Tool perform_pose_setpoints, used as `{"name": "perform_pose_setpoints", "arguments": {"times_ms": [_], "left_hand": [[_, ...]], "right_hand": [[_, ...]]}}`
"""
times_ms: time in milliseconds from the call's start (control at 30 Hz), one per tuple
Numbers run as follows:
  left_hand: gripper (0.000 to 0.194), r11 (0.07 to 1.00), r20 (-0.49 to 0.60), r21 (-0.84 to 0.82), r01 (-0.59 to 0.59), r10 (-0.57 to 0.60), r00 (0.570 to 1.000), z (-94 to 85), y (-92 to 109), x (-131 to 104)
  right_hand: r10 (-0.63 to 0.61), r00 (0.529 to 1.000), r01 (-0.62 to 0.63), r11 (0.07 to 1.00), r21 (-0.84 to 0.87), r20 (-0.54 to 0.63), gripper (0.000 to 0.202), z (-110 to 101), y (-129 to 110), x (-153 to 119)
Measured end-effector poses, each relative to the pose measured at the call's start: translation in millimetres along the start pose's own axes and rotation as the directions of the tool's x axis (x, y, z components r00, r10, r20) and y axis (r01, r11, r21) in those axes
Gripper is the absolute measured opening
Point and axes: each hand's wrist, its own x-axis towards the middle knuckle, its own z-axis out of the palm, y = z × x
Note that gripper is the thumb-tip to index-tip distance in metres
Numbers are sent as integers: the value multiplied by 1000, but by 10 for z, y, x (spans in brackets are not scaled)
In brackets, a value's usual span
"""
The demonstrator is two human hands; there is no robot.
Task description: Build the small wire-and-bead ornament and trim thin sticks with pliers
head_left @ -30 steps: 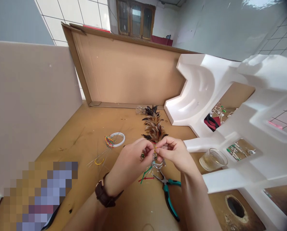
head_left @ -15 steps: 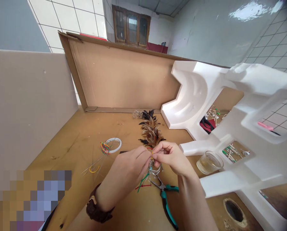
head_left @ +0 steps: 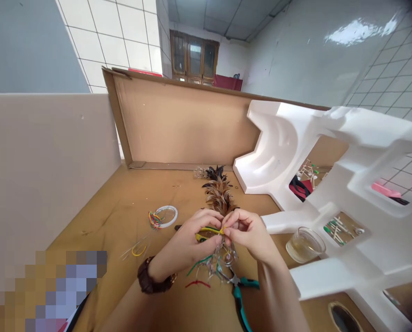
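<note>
A thin yellow cord (head_left: 223, 231) is at the fingertips of both hands, above a tangle of wires. My left hand (head_left: 192, 237) curls toward it from the left, thumb and fingers bent around a gap. From the right, my right hand (head_left: 249, 230) pinches it between thumb and forefinger. Through the left hand's gap shows a yellow-and-black tool (head_left: 201, 238), mostly hidden. Below the hands lies the tangle of silvery wires (head_left: 214, 267) with green and red cord pieces. Beside it are open teal-handled pliers (head_left: 238, 288). Just beyond the hands lies a bunch of brown and black feathers (head_left: 219, 191).
A white ring with coloured cords (head_left: 166, 216) and a yellow cord piece (head_left: 138, 251) lie at left. On the right stand a glass cup (head_left: 305, 244) and a large white foam moulding (head_left: 278, 143). A cardboard panel (head_left: 181, 124) rises at the back.
My left hand's fingers have spread somewhat, uncovering the yellow-and-black tool behind. My right hand keeps its pinch. The view has tipped up slightly.
</note>
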Motion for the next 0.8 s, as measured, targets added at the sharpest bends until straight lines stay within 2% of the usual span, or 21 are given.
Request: {"name": "perform_pose_setpoints", "arguments": {"times_ms": [67,133,233,333,433,600,700,800], "left_hand": [[17,995,1,-87,39,-39,999,31,5,-11],[17,987,-43,-136,82,-88,995,78,-1,-21],[11,992,-123,-92,83,-94,988,149,-16,-30],[11,998,-259,56,26,-11,966,196,-17,-33],[12,966,-347,254,-49,138,928,224,3,-37],[21,878,-312,449,-165,328,892,253,35,-53],[21,873,-295,452,-183,340,893,270,18,-62],[17,922,-371,379,-84,234,899,291,-19,-69]], "right_hand": [[-19,1000,20,1000,10,-19,16,-4,3,2],[-34,998,35,999,12,-43,16,-8,7,4],[-46,996,46,999,0,-76,15,-8,15,11],[-54,993,55,998,5,-106,13,-5,25,19],[-50,991,54,998,30,-126,12,-8,34,25],[-9,991,18,998,67,-136,12,-25,55,23],[-3,992,14,996,87,-125,11,-37,52,11],[-16,993,26,996,83,-120,10,-40,31,-1]]}}
